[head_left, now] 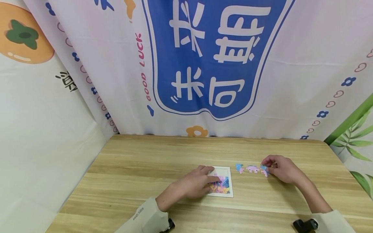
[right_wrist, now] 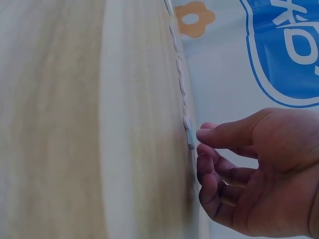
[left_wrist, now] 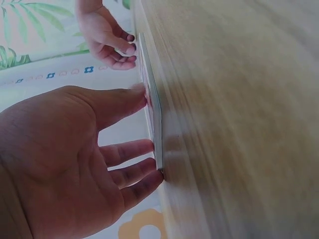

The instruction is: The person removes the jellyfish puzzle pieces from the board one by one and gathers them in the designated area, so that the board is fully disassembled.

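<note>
The left hand (head_left: 196,183) rests on a small white-framed jigsaw puzzle board (head_left: 229,194), its fingertips on the pink, yellow and blue picture. In the left wrist view the thumb and the spread fingers touch the board's face and edge (left_wrist: 158,129). At the far right of a short row of loose puzzle pieces, the right hand (head_left: 283,168) has its fingertips right at a pink and blue piece (head_left: 264,171). Seen from the right wrist, that piece (right_wrist: 191,137) lies flat under the thumb tip, the other fingers loosely bent.
Between the board and the right hand lie a blue and pink piece (head_left: 239,168) and a pink piece (head_left: 252,169). All rest on a wood-grain table (head_left: 140,161). A printed curtain (head_left: 279,97) hangs along the table's back edge.
</note>
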### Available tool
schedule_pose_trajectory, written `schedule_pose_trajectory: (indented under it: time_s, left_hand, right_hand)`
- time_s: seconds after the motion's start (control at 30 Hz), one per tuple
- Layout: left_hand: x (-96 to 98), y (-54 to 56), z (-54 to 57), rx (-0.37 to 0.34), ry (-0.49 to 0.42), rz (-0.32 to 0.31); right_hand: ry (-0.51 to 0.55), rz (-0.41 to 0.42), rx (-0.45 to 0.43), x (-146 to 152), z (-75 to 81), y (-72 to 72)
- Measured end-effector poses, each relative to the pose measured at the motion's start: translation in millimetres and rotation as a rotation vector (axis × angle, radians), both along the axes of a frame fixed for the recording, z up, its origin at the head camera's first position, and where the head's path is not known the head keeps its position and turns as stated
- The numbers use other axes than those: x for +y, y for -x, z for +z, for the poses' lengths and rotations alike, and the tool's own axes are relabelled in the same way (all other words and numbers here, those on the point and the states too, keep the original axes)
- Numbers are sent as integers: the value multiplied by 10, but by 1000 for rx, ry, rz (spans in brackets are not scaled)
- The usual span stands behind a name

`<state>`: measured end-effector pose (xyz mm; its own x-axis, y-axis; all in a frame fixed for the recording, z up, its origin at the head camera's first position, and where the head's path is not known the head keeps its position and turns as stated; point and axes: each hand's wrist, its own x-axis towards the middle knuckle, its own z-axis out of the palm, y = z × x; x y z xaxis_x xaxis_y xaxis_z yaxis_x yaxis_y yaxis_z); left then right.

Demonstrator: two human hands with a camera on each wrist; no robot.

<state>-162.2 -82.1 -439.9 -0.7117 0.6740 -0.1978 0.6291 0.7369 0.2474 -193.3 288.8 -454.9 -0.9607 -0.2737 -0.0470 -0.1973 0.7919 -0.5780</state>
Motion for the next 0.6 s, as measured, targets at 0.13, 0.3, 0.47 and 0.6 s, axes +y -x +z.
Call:
schedule_pose_trajectory:
  time_s: [0.13,0.3,0.47,0.6]
  left_hand:
    - [-23,21,-2,-19,-6,-19]
    - [-75,48,38,-78,-29,-22]
    - [-205,33,74,-101,-46,1]
    - [-349,-11,70,-116,-61,-1]
  right_hand:
    - [6,-2,22,-33,28,-10]
    - [57,9,5,-166,71,-31]
    - [84,42,-10,-407,99,-37]
    - [83,89,5,-618,117,-36]
